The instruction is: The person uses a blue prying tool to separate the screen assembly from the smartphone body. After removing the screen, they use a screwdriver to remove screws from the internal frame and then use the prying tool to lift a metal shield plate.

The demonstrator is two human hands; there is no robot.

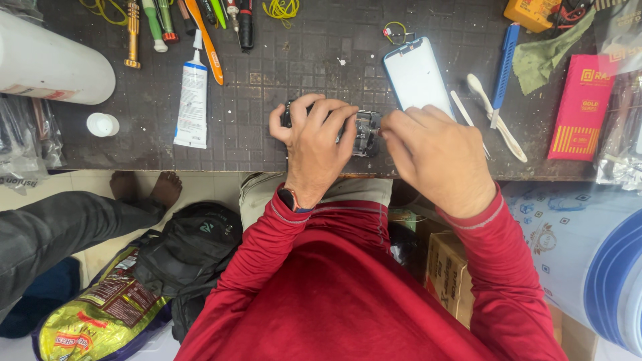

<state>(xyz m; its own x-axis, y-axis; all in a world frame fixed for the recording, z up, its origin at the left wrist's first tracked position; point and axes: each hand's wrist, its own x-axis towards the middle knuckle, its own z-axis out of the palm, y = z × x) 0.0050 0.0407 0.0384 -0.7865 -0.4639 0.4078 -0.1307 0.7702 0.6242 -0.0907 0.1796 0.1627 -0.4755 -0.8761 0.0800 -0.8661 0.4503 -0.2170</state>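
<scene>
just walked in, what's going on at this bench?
A person in a red sleeved top works at a dark gridded bench mat. The left hand clamps down over a small dark opened device, and the right hand presses at its right end. A phone screen panel lies face up just behind the hands. A white glue tube, a row of screwdrivers and white tweezers lie untouched around them.

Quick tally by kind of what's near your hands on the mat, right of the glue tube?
Opened phone body under left hand and right hand: 1
Phone screen panel: 1
Blue-handled tool: 1
White plastic tools: 2
Red box: 1
Total: 6
</scene>
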